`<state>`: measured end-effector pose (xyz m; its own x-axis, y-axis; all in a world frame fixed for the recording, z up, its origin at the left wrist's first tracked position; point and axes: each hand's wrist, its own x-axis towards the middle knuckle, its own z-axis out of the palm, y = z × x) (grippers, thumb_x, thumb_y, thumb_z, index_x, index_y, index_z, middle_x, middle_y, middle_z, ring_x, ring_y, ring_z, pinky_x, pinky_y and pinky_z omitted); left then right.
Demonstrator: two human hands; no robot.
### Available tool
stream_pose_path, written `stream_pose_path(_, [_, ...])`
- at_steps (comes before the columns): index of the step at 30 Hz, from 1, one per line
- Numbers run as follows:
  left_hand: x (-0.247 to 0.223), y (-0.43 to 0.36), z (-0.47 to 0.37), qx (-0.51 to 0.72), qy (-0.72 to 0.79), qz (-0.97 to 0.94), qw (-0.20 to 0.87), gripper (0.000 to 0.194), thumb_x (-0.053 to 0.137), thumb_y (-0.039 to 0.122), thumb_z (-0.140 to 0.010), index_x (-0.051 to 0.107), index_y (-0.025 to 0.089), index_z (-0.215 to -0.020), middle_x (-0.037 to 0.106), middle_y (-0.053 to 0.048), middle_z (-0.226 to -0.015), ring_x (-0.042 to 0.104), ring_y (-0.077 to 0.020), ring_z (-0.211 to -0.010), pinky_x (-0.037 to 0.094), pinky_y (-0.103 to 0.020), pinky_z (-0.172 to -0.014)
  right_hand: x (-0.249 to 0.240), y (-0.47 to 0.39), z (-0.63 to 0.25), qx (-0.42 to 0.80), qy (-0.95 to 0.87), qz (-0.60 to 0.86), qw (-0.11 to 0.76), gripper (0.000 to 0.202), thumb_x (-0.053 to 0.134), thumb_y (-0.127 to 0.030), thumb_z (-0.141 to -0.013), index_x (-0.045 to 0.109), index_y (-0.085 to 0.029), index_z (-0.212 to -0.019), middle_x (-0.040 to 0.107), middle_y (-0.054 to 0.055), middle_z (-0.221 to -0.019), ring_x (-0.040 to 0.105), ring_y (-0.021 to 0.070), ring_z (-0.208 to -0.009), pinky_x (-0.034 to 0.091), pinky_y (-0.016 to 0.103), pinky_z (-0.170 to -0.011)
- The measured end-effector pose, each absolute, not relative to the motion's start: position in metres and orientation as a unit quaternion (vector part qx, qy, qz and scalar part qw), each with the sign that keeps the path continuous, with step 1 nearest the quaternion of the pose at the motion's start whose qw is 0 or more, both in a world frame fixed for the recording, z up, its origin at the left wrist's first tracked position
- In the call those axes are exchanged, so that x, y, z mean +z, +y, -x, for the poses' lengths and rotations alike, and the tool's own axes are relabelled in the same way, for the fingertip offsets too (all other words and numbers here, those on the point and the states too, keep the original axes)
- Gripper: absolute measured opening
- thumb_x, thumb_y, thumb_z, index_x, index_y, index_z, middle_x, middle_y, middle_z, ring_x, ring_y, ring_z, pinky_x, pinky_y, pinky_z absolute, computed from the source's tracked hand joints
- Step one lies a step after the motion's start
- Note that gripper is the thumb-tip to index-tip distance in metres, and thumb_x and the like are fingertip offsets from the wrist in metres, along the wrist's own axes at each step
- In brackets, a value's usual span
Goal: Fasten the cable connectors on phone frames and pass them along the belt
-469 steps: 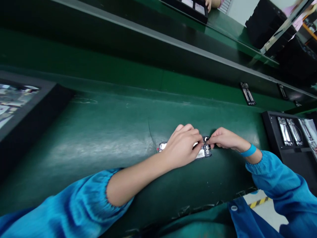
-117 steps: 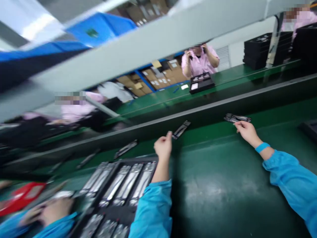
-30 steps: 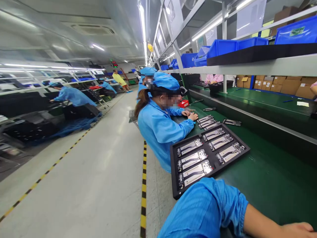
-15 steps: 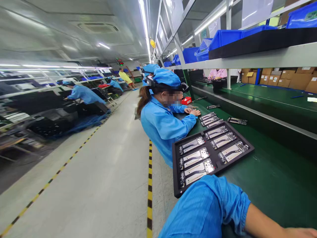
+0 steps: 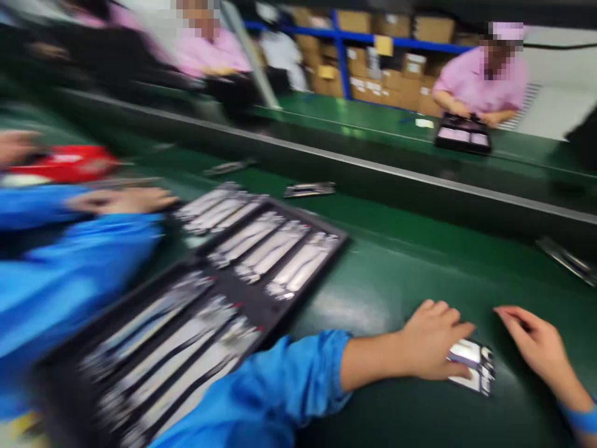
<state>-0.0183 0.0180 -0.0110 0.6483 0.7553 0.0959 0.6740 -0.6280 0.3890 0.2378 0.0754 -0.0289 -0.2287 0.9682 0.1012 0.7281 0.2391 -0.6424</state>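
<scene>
On the green bench, my left hand (image 5: 433,342) lies over the left end of a phone assembly (image 5: 485,373), its fingers and thumb round the edges. The assembly's right end, with small dark and silver parts, shows beyond my fingers. To its right, my right hand (image 5: 536,339) hovers apart from it, thumb and index finger close together at the tips; nothing can be made out between them. A black tray (image 5: 326,249) to the left holds several similar assemblies in its slots, blurred by motion.
At the left, a co-worker's hand (image 5: 135,200) rests near several assemblies (image 5: 219,208) and a red container (image 5: 79,163). One loose unit (image 5: 310,189) lies behind the tray, another (image 5: 566,260) at the far right. A metal rail (image 5: 373,165) crosses behind. People in pink work beyond.
The view has swung right and down toward the bench. Both my hands now show, with the assembly under my left hand; before, only part of my left arm and hand was visible.
</scene>
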Motion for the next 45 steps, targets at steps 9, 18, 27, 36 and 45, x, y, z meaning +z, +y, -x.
stream_pose_path(9, [-0.006,0.018,0.025,0.121,0.437,-0.859,0.238,0.083,0.077,0.055,-0.082,0.045,0.020,-0.150,0.064,-0.009,-0.118,0.056,-0.0306,-0.106,0.042,-0.046,-0.090,0.019,0.023,-0.224,0.280,-0.758,0.587,0.045,0.042,0.043,-0.042,-0.106,0.064,-0.021,-0.077,0.064,0.002,-0.068,0.060,0.0177,-0.064,0.035,0.028,-0.063])
stream_pose_path(18, [-0.002,0.042,0.001,0.162,0.375,-0.875,0.261,0.018,0.055,0.028,-0.101,0.071,0.021,-0.099,0.069,-0.003,-0.087,0.058,-0.0224,-0.088,0.037,-0.038,-0.079,0.027,0.011,-0.214,0.285,-0.749,0.598,-0.021,0.025,0.080,-0.042,-0.085,0.066,-0.022,-0.086,0.063,-0.003,-0.067,0.056,0.0157,-0.064,0.024,0.026,-0.059])
stream_pose_path(27, [0.000,0.044,0.006,0.171,0.329,-0.887,0.276,0.020,0.051,0.028,-0.100,0.067,0.019,-0.091,0.065,-0.003,-0.085,0.055,-0.0203,-0.082,0.035,-0.036,-0.074,0.031,0.008,-0.217,0.283,-0.753,0.593,-0.025,0.048,0.075,-0.049,-0.088,0.054,-0.017,-0.057,0.047,-0.003,-0.052,0.039,0.0112,-0.052,0.019,0.029,-0.055])
stream_pose_path(36, [-0.010,0.037,0.000,0.202,0.314,-0.906,0.200,0.031,0.040,0.022,-0.106,0.064,0.016,-0.087,0.060,-0.005,-0.081,0.050,-0.0205,-0.079,0.034,-0.036,-0.071,0.039,0.020,-0.216,0.610,-0.488,0.623,-0.036,0.030,0.061,-0.033,-0.094,0.079,-0.014,-0.079,0.043,-0.005,-0.041,0.034,0.0084,-0.039,0.023,0.022,-0.042])
stream_pose_path(45, [-0.009,0.030,-0.003,0.200,0.334,-0.903,0.180,0.029,0.040,0.022,-0.104,0.062,0.016,-0.085,0.058,-0.006,-0.081,0.048,-0.0217,-0.078,0.035,-0.036,-0.070,0.039,0.024,-0.210,0.615,-0.479,0.625,-0.044,0.037,0.059,-0.033,-0.096,0.075,-0.013,-0.070,0.043,-0.005,-0.038,0.034,0.0078,-0.037,0.025,0.021,-0.043])
